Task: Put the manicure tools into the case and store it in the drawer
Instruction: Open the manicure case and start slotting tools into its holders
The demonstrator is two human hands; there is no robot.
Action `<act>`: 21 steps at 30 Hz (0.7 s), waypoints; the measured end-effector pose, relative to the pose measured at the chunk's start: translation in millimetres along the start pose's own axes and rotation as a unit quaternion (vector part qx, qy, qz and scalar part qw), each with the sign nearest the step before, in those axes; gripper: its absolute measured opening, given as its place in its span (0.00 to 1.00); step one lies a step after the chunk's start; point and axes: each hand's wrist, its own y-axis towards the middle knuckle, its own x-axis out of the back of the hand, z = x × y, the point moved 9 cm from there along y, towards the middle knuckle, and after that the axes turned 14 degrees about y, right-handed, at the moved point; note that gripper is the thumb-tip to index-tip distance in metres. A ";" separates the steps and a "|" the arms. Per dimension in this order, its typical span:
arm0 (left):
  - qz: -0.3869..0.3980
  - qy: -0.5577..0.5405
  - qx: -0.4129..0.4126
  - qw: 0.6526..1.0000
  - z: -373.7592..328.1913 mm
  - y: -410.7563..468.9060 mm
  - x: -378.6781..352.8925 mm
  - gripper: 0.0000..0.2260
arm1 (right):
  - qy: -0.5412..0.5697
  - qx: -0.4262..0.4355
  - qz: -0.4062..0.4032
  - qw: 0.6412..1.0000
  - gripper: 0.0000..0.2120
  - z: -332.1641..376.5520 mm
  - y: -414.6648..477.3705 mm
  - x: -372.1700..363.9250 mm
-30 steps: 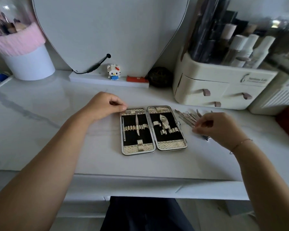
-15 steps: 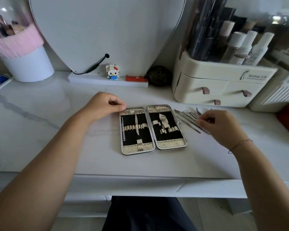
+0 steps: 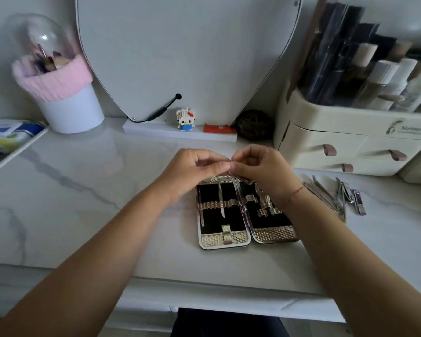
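Both hands meet over the far end of the open gold-textured manicure case with black lining (image 3: 225, 240), which lies flat on the white marble-look tabletop (image 3: 83, 190). Left hand (image 3: 195, 167) and right hand (image 3: 261, 170) have their fingers curled in, thumb and forefinger tips touching each other's. Cannot tell whether anything is pinched between them. A slim steel tool (image 3: 221, 201) sits under the case's left-half strap. Loose steel manicure tools (image 3: 326, 199) lie fanned out just right of the case. The cream plastic drawer organiser with brown pull tabs (image 3: 309, 132) stands behind them.
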 end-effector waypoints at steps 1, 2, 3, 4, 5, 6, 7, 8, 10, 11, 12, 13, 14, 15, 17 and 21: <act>0.001 0.005 0.000 1.000 -0.4 0.2 -0.8 0.09 | 0.003 0.001 -0.001 1.000 0.08 -3.8 0.2 0.9; 0.002 0.011 0.001 1.000 -0.6 0.4 -1.2 0.08 | 0.005 0.002 -0.006 1.000 0.09 -6.6 -0.2 2.8; 0.003 0.014 0.004 1.000 -0.1 1.0 -1.3 0.07 | 0.008 0.003 -0.013 1.000 0.09 -8.6 -0.5 4.9; 0.003 0.015 0.008 1.000 0.4 1.4 -1.2 0.07 | 0.018 0.002 -0.019 1.000 0.08 -9.6 -1.0 6.5; 0.001 0.015 0.012 1.000 1.1 1.7 -1.1 0.08 | 0.030 -0.001 -0.022 0.999 0.08 -10.4 -1.3 7.0; -0.002 0.017 0.015 1.000 1.4 1.5 -1.1 0.08 | 0.041 -0.005 -0.023 0.999 0.07 -11.0 -1.4 6.5; -0.002 0.019 0.016 1.000 1.2 1.0 -1.5 0.09 | 0.044 -0.008 -0.022 0.999 0.06 -11.1 -1.3 6.0; 0.000 0.022 0.018 1.000 0.8 0.3 -2.2 0.09 | 0.042 -0.007 -0.022 0.999 0.05 -10.7 -1.1 5.7; 0.003 0.036 0.019 0.999 0.9 -0.7 -2.5 0.09 | 0.022 0.000 -0.017 1.000 0.05 -8.7 -1.2 4.4; 0.003 0.047 0.017 0.999 0.5 -1.0 -2.0 0.08 | 0.016 0.001 -0.012 1.000 0.05 -8.1 -1.4 3.5; 0.003 0.059 0.014 0.998 -0.6 -1.0 -1.3 0.07 | 0.014 0.000 -0.007 1.000 0.05 -8.2 -1.7 2.8; 0.002 0.070 0.010 0.997 -1.2 -0.6 -0.4 0.07 | 0.012 -0.002 -0.003 1.000 0.05 -8.3 -2.1 2.3; 0.000 0.077 0.007 0.997 -1.6 -0.3 0.5 0.07 | 0.001 -0.002 0.000 1.000 0.04 -7.9 -2.4 2.4; -0.003 0.079 0.005 0.997 -1.6 0.1 1.5 0.07 | -0.026 0.005 0.001 1.000 0.03 -6.5 -2.5 2.8; -0.012 0.079 0.001 0.997 -2.1 0.3 3.9 0.08 | -0.122 0.031 -0.007 0.992 0.02 -2.1 -2.7 5.1; -0.007 0.068 -0.007 0.998 -6.5 -1.8 2.1 0.06 | -0.264 0.071 -0.020 0.962 0.10 4.1 -2.6 4.0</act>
